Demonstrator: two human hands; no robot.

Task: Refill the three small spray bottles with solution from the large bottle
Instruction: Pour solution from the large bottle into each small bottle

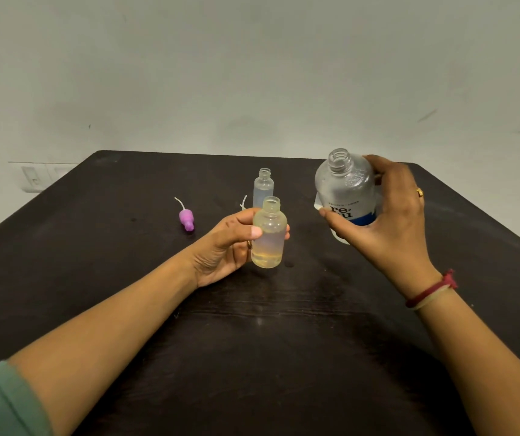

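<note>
The left hand (227,247) holds a small bottle (269,234) over the dark table (284,341), with the thumb and fingers curled round it. Its top is off and a little yellow liquid sits inside. On the right, the right hand (391,215) wraps its fingers round the big bottle (345,187), which is open too. Another small bottle (263,187) stands just behind. A pink spray top (186,218) lies to the left.
</note>
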